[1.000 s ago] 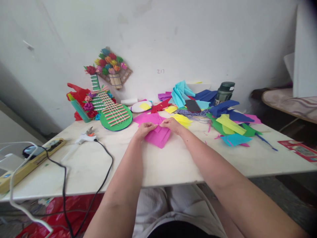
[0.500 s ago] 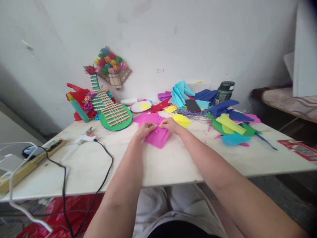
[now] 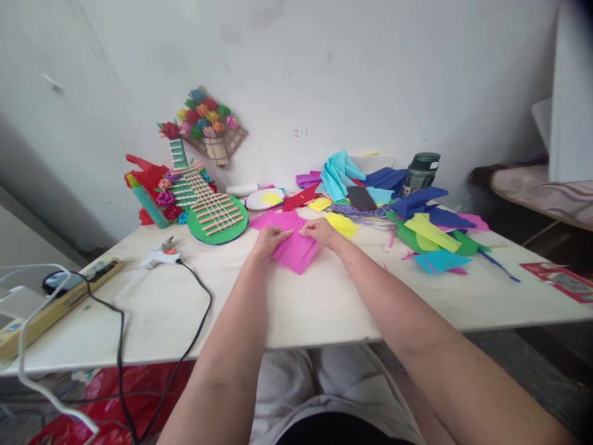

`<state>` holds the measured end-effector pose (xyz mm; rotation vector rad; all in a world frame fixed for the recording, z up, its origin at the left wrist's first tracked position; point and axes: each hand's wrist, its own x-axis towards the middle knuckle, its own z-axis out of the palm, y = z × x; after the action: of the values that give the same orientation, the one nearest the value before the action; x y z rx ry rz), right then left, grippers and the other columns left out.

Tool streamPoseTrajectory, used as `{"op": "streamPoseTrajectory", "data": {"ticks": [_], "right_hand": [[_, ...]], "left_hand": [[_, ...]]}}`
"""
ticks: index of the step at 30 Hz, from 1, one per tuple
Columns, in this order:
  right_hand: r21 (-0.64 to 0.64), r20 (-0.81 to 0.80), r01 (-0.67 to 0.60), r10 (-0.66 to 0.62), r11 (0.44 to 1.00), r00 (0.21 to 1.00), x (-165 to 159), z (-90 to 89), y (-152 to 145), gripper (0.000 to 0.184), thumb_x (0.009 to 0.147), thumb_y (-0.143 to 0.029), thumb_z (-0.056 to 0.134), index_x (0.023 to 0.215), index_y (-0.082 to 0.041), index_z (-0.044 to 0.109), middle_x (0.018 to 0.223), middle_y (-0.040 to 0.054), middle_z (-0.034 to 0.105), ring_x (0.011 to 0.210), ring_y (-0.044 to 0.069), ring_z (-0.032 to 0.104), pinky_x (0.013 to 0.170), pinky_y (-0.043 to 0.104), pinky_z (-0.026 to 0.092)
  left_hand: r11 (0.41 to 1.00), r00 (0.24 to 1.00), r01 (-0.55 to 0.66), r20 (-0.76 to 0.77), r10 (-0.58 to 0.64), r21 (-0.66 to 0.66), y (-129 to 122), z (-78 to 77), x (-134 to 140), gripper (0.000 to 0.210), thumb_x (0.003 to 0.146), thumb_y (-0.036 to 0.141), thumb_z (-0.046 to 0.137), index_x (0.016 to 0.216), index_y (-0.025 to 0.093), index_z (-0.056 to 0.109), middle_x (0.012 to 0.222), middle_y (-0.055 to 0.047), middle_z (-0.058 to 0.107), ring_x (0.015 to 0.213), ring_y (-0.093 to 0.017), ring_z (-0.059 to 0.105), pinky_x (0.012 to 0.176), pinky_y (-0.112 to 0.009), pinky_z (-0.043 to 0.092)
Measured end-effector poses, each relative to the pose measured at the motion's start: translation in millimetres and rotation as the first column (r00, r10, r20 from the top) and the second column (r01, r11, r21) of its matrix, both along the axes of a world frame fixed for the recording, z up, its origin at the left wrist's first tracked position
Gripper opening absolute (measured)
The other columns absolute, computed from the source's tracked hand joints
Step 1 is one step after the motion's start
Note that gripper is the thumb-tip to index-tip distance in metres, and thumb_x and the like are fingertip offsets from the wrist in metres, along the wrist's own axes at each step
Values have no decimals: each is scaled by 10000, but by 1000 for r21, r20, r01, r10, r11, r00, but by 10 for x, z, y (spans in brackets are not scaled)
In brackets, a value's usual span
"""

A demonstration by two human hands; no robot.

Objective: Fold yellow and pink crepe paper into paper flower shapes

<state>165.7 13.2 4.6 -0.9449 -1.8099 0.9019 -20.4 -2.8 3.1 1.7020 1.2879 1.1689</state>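
hands [image 3: 272, 240] [image 3: 320, 233], just apart, are curled nearly closed, each pinching the pink paper [image 3: 297, 254] between thumb and fingers.

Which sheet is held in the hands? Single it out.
The pink sheet, pinched by the left hand and right hand; the green sheet and front cyan sheet lie untouched.

Single head-worn view, set above the lap [image 3: 290, 386], faces forward and down along both forearms [image 3: 236, 321] to left hand [image 3: 271, 240] and right hand [image 3: 322, 234] near frame centre, close enough that the forearms cross the lower frame, yet wide enough to include table [image 3: 319, 315] and wall [image 3: 361, 80].
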Motion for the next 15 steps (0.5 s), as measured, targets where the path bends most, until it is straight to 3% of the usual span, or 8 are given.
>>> {"op": "streamPoseTrajectory", "data": {"ticks": [5,10,15], "right_hand": [[-57,-57,-3,-1,998,998,15,28,-30,260,591,-353,603,481,-149,483,480,-55,365,497,72,321,486,219,252],[-36,-39,-9,8,999,999,13,13,-21,237,596,-330,597,482,-144,505,479,-57,373,500,72,324,491,217,249],[-56,-18,-33,32,998,999,35,18,-21,203,594,-318,597,518,-137,549,489,-54,417,513,82,361,518,222,280]], "left_hand": [[1000,1000,28,14,-28,-9,-3,11,-19,428,568,508,698,521,160,454,440,61,370,414,-50,279,402,-205,179],[999,1000,29,4,-29,-13,9,6,-35,393,559,476,712,525,147,499,455,55,395,430,-52,299,421,-208,191],[986,986,164,18,-163,-38,-17,1,-28,348,552,440,728,620,130,586,529,29,489,485,-67,383,453,-206,240]]}}
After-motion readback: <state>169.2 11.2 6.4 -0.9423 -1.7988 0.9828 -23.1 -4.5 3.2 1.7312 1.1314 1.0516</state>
